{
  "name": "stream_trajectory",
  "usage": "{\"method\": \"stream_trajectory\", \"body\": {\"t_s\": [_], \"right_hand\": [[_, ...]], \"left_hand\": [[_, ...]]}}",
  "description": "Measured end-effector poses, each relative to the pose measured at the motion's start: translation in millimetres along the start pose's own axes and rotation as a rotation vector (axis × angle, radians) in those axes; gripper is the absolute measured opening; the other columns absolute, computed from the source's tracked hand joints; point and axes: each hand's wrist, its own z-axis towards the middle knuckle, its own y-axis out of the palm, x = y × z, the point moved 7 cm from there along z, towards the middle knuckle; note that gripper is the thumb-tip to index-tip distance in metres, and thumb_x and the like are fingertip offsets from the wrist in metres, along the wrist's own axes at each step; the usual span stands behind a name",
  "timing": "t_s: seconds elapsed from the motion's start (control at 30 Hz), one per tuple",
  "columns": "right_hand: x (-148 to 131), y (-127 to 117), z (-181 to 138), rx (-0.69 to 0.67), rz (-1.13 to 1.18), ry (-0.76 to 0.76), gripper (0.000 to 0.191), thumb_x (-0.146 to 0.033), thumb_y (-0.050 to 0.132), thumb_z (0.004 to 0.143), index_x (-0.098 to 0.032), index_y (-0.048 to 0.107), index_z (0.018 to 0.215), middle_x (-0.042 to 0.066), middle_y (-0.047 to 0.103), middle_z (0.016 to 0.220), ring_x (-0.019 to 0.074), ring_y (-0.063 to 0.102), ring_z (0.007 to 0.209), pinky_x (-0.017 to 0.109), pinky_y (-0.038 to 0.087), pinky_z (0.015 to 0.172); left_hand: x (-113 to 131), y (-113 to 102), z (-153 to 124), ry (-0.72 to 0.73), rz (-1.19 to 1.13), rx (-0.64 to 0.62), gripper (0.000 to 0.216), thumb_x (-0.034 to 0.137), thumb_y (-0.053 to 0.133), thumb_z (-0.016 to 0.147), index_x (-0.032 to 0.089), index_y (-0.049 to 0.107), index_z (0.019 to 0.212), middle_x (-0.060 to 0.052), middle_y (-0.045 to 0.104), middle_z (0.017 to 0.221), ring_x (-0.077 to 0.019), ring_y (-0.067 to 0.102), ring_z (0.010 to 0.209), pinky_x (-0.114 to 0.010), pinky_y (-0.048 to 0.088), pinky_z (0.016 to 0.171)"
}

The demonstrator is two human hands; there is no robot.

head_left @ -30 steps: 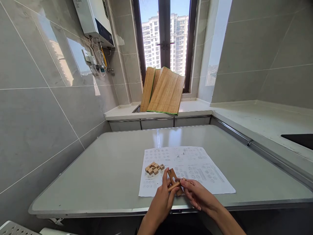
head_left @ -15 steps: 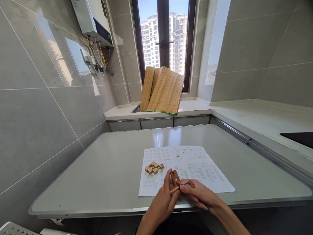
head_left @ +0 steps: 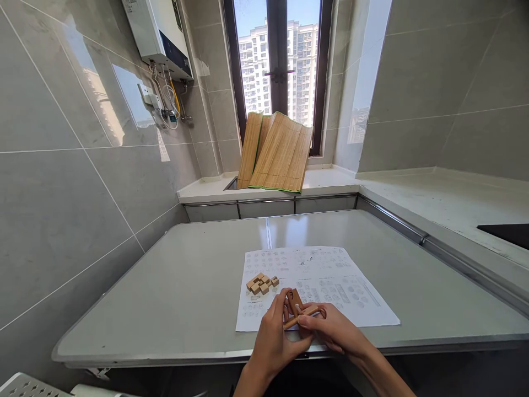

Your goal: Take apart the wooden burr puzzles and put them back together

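Observation:
Between my two hands, over the near edge of the printed sheet [head_left: 326, 270], is a small brown wooden puzzle [head_left: 295, 298] made of flat and bar-like pieces, with a dark mark on its upright piece. My left hand [head_left: 276, 332] is closed around its left side, fingers behind the upright piece. My right hand [head_left: 330, 326] pinches a wooden bar of it between thumb and fingers. Parts of the pieces are hidden by my fingers. Left of my hands, a cluster of pale wooden blocks [head_left: 260, 283] lies on the sheet.
The sheet lies on a pale table [head_left: 165, 298] with a metal edge. Behind it runs a white counter [head_left: 326, 177] with a folded bamboo mat [head_left: 281, 154] leaning at the window. A water heater [head_left: 159, 38] hangs on the left wall.
My left thumb has moved lower, off the front of the puzzle. My right thumb has shifted slightly left along the bar. The view has shifted slightly; the blocks and sheet stay put.

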Motion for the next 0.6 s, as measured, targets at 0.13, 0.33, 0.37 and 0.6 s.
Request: {"method": "stream_trajectory", "body": {"t_s": [0.13, 0.33, 0.37, 0.6], "right_hand": [[-5, 3, 1, 0.019, 0.069, -0.040, 0.045, -0.057, 0.081, 0.072, -0.014, 0.077, 0.084, -0.003, 0.060, 0.064, 0.0039, 0.038, 0.039, 0.020, 0.028, 0.037], [-12, 11, 3, -0.004, 0.184, -0.101, 0.039, -0.050, 0.084, 0.072, -0.015, 0.080, 0.087, 0.007, 0.072, 0.095, 0.0221, 0.064, 0.087, 0.029, 0.048, 0.078], [-13, 13, 3, -0.020, 0.196, -0.096, 0.040, -0.050, 0.084, 0.072, -0.014, 0.080, 0.089, 0.007, 0.072, 0.094, 0.0231, 0.064, 0.089, 0.029, 0.048, 0.080], [-21, -3, 2, 0.079, 0.041, -0.074, 0.051, -0.060, 0.082, 0.068, -0.013, 0.076, 0.087, 0.006, 0.071, 0.085, 0.0168, 0.060, 0.069, 0.026, 0.044, 0.061]], "left_hand": [[5, -5, 0, -0.019, 0.072, 0.058, 0.078, 0.026, 0.077, 0.072, 0.024, 0.038, 0.139, -0.004, 0.065, 0.104, -0.0204, 0.065, 0.086, -0.034, 0.058, 0.079], [1, -4, -3, 0.021, 0.079, 0.067, 0.082, 0.023, 0.081, 0.065, 0.026, 0.040, 0.136, -0.006, 0.066, 0.114, -0.0246, 0.067, 0.097, -0.038, 0.058, 0.087], [1, -3, -4, 0.025, 0.072, 0.063, 0.084, 0.023, 0.081, 0.065, 0.026, 0.039, 0.137, -0.006, 0.066, 0.117, -0.0252, 0.067, 0.100, -0.039, 0.057, 0.089], [0, 0, -1, -0.002, 0.015, 0.000, 0.094, 0.022, 0.081, 0.071, 0.029, 0.031, 0.150, -0.008, 0.057, 0.130, -0.0268, 0.060, 0.116, -0.044, 0.052, 0.102]]}}
